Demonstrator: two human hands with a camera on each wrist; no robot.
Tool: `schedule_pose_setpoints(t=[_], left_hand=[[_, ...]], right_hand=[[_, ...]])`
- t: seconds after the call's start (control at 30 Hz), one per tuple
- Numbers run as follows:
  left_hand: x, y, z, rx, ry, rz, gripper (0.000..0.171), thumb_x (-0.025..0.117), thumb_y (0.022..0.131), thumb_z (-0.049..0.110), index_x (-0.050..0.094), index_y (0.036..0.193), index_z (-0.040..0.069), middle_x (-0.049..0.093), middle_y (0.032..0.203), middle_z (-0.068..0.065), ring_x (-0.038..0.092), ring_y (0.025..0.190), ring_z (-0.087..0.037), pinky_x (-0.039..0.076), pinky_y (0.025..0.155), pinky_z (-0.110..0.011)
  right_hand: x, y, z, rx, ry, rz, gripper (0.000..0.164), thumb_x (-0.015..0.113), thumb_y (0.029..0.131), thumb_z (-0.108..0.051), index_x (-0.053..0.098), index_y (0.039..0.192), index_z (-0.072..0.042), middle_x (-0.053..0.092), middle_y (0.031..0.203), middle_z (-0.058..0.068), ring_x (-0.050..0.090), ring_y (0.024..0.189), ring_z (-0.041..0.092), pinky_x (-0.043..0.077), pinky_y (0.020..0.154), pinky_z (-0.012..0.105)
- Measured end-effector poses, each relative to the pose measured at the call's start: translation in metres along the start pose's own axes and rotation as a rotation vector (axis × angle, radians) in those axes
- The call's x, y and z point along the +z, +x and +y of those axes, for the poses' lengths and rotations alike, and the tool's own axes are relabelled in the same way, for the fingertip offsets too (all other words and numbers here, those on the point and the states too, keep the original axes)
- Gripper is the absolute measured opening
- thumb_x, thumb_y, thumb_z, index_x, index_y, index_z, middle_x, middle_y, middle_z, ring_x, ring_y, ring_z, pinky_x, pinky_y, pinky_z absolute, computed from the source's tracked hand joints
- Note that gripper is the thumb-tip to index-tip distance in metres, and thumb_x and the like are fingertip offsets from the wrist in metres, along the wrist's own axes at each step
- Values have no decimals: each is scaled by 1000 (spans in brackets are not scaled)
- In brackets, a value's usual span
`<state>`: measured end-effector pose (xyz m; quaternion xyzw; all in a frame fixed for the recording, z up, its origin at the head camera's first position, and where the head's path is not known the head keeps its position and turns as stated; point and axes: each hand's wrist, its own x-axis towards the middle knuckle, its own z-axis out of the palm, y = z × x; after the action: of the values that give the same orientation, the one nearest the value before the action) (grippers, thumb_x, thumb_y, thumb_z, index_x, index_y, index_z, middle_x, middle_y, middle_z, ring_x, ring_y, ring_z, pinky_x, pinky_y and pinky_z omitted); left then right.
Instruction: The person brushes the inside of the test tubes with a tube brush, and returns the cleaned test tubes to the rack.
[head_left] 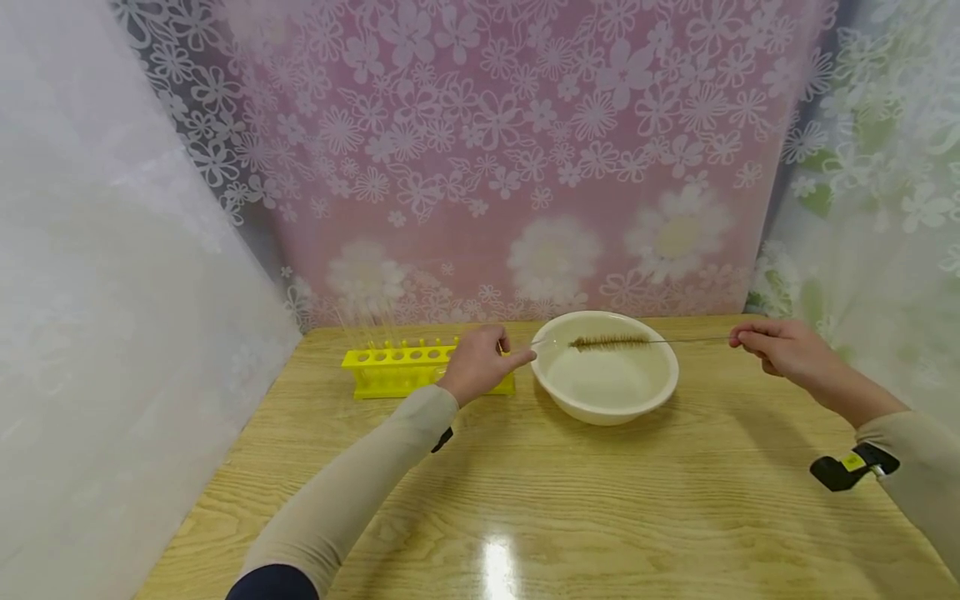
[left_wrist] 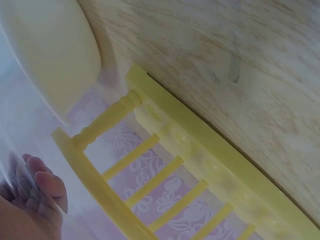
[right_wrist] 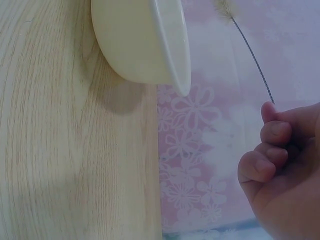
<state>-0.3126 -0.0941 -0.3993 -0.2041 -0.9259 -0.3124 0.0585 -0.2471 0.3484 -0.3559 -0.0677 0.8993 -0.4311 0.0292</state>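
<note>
My right hand (head_left: 787, 354) pinches the twisted wire handle (right_wrist: 254, 59) of a test tube brush (head_left: 611, 342), its brown bristles level over the cream basin (head_left: 600, 414). At the basin's left rim, my left hand (head_left: 480, 362) holds a clear glass test tube, its mouth end pointing toward the brush tip. In the left wrist view the fingers (left_wrist: 50, 186) curl round the see-through tube, which is hard to make out. Just behind and left of that hand stands a yellow test tube rack (head_left: 390, 387), partly hidden by it.
Several clear test tubes (head_left: 367, 329) stand upright at the rack's left end. Rack and basin rest on a wood-grain table (head_left: 525, 492), close to its back edge. A pink flowered curtain (head_left: 465, 167) hangs behind, with pale curtains at both sides.
</note>
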Motion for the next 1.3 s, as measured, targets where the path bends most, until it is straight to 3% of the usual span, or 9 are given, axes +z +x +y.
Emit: schedule_pose_setpoints(t=[0.13, 0.5, 0.87, 1.07, 1.3], left_hand=[[3, 0, 0, 6, 16, 7, 50, 67, 87, 66, 54, 83, 18, 53, 74, -1, 47, 58, -17, 41, 54, -30], [12, 1, 2, 21, 5, -13, 52, 69, 85, 66, 52, 82, 17, 53, 76, -1, 45, 59, -16, 40, 54, -30], [18, 1, 4, 78, 30, 17, 53, 70, 84, 67, 51, 78, 18, 50, 73, 0, 42, 58, -15, 37, 52, -28], [22, -1, 7, 78, 86, 23, 52, 69, 84, 67, 51, 78, 19, 50, 73, 2, 41, 57, -13, 34, 51, -27], [27, -2, 18, 118, 105, 26, 51, 70, 83, 68, 52, 76, 20, 52, 70, 4, 43, 56, -12, 33, 47, -27]], right_hand=[[0, 1, -1, 4, 7, -1, 47, 35, 111, -30, 48, 133, 10, 59, 93, -11, 31, 54, 14, 36, 53, 32], [4, 2, 0, -32, -12, -12, 40, 39, 111, -27, 55, 123, 8, 45, 72, -1, 30, 51, 13, 35, 50, 33], [6, 3, 2, -9, -57, -30, 41, 38, 111, -29, 56, 124, 6, 52, 86, 0, 35, 55, 13, 37, 53, 33], [12, 5, 1, -16, -63, -58, 41, 38, 111, -27, 56, 125, 7, 48, 82, 1, 34, 56, 12, 37, 53, 33], [25, 12, -5, -53, -43, -102, 43, 40, 111, -27, 55, 131, 8, 58, 101, 6, 40, 60, 13, 41, 58, 31]])
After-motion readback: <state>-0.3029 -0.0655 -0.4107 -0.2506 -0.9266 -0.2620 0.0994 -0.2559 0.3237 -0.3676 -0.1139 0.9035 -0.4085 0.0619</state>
